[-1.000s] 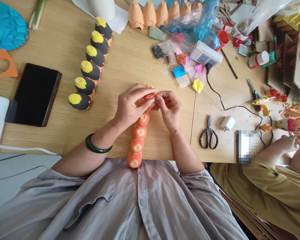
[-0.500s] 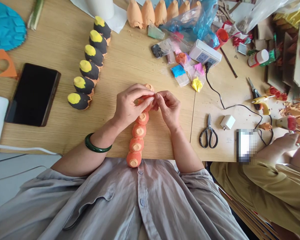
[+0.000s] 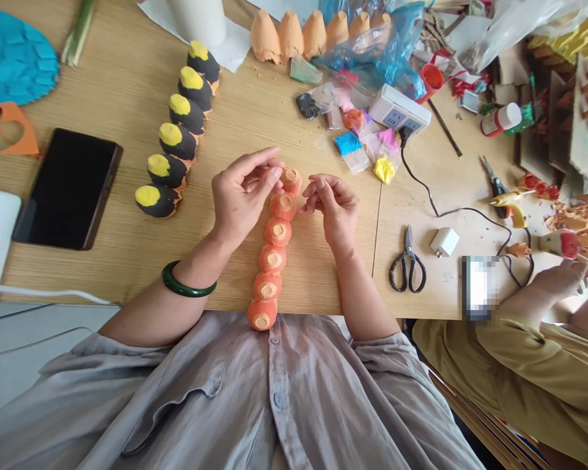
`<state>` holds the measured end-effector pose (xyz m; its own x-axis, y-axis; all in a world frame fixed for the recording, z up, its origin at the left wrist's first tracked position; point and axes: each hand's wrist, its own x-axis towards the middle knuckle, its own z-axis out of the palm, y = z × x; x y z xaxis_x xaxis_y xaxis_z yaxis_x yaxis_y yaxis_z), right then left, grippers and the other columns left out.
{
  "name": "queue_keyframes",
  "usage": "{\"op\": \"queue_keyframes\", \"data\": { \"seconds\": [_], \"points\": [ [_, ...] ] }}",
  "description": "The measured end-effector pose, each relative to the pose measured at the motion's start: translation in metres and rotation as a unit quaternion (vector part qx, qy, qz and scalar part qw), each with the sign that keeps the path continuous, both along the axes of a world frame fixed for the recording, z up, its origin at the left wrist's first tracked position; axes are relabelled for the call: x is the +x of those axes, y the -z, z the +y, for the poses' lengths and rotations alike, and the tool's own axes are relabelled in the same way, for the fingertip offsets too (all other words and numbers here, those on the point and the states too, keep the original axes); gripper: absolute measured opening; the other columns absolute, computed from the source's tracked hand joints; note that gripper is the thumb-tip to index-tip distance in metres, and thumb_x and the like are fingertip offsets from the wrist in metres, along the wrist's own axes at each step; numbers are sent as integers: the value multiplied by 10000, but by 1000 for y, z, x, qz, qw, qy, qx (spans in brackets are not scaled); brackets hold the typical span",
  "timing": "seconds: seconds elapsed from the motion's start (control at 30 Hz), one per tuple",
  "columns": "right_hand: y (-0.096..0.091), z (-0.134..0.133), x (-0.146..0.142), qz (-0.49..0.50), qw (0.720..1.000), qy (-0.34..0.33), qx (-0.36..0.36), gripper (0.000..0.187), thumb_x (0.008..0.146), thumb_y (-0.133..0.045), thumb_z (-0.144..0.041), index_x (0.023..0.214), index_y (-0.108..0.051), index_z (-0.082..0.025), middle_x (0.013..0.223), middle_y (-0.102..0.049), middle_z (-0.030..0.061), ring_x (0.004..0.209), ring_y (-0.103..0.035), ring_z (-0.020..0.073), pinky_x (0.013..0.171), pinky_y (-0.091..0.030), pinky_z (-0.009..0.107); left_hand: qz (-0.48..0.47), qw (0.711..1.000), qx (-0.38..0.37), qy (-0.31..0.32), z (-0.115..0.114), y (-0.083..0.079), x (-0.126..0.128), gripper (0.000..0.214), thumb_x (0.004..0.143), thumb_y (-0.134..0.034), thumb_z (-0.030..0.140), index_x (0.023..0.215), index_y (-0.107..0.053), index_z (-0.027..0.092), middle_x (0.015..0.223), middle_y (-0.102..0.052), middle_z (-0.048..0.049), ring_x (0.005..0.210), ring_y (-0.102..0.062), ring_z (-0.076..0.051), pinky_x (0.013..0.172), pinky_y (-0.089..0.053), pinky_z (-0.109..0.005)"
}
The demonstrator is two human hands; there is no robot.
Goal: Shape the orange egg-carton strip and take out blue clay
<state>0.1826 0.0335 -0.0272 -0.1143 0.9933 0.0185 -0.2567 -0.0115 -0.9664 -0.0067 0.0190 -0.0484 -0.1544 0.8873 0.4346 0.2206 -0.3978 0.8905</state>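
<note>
A row of orange-coated egg-carton cups (image 3: 275,232), with pale bare round tips, lies on the table and reaches over its front edge towards my shirt. My left hand (image 3: 240,196) is beside the far end of the row, index finger raised, thumb against another finger. Whether a bit of clay sits in that pinch I cannot make out. On the other side my right hand (image 3: 337,209) hovers with thumb and fingertips drawn together. Anything between them is too small to name. Both hands are apart.
To the left stand black cups with yellow tops (image 3: 169,140) and a dark phone (image 3: 68,189). Clay packets (image 3: 347,142), a power strip (image 3: 400,109) and scissors (image 3: 408,261) lie to the right. A co-worker's hand (image 3: 561,279) is at far right.
My hands, fingertips together over the row before, have parted: the left went left, the right slightly right. The row's far cups now show. The view has shifted slightly.
</note>
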Motion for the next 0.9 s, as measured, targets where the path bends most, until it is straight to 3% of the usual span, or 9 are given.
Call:
{"op": "queue_keyframes", "data": {
  "seconds": [0.13, 0.23, 0.37, 0.47, 0.53, 0.6, 0.7, 0.77, 0.9],
  "points": [
    [1, 3, 2, 48, 998, -23, -42, 564, 773, -990, -751, 966, -825, -247, 767, -772, -67, 548, -615, 75, 611, -663, 245, -32, 998, -57, 17, 2, 2, 1, 487, 1168, -622, 684, 1494, -759, 349, 1271, -881, -67, 866, -840, -192, 826, -723, -380],
    [-3, 2, 2, 77, 996, -30, -46, 482, 811, -993, -694, 955, -850, -257, 775, -794, -61, 553, -638, 77, 614, -678, 237, -118, 985, -120, 17, -2, -10, 7, 457, 1111, -734, 662, 1383, -825, 306, 1251, -885, -82, 879, -846, -200, 819, -718, -342],
    [-5, 1, 4, 110, 991, -31, -70, 382, 808, -1025, -593, 966, -881, -276, 888, -866, -43, 645, -737, 93, 676, -709, 238, -246, 955, -165, 21, -6, -27, 16, 334, 1031, -868, 484, 1280, -864, 262, 1170, -887, -69, 793, -808, -166, 781, -703, -293],
    [0, 4, 5, 115, 989, -33, -83, 394, 772, -1048, -557, 996, -883, -278, 959, -892, -34, 722, -781, 112, 712, -723, 251, -304, 932, -196, 22, -6, -40, 19, 167, 1023, -835, 303, 1169, -881, 236, 1035, -854, -41, 715, -728, -122, 713, -658, -234],
    [4, 5, 6, 118, 989, -35, -78, 377, 775, -1045, -535, 1005, -886, -281, 968, -892, -38, 729, -773, 109, 717, -725, 253, -349, 908, -228, 25, -5, -50, 18, 128, 1037, -750, 202, 1012, -875, 200, 846, -748, -17, 629, -616, -96, 603, -573, -190],
    [6, 6, 7, 119, 990, -37, -68, 343, 797, -1026, -518, 1010, -887, -288, 964, -884, -43, 732, -758, 103, 713, -722, 246, -402, 875, -269, 27, -4, -59, 16, 303, 1077, -635, 165, 843, -827, 171, 703, -564, 8, 552, -477, -82, 512, -464, -173],
    [9, 7, 9, 114, 991, -31, -64, 323, 824, -1004, -506, 1036, -885, -292, 981, -866, -41, 756, -746, 103, 730, -729, 249, -447, 839, -311, 26, -2, -69, 14, 448, 1124, -542, 170, 723, -741, 159, 668, -393, 32, 526, -406, -77, 482, -401, -175],
    [10, 7, 9, 106, 992, -30, -62, 340, 833, -1003, -506, 1066, -877, -294, 1017, -855, -37, 774, -744, 103, 748, -737, 256, -459, 830, -317, 20, -1, -71, 13, 440, 1113, -569, 156, 688, -685, 163, 679, -410, 32, 537, -427, -71, 499, -421, -172],
    [14, 8, 10, 88, 994, -39, -49, 342, 882, -986, -521, 1092, -855, -286, 996, -830, -34, 742, -709, 88, 762, -744, 251, -457, 828, -325, 3, -1, -67, 15, 385, 1068, -716, 165, 697, -615, 184, 744, -587, 15, 586, -531, -68, 553, -499, -173]
  ]
}}
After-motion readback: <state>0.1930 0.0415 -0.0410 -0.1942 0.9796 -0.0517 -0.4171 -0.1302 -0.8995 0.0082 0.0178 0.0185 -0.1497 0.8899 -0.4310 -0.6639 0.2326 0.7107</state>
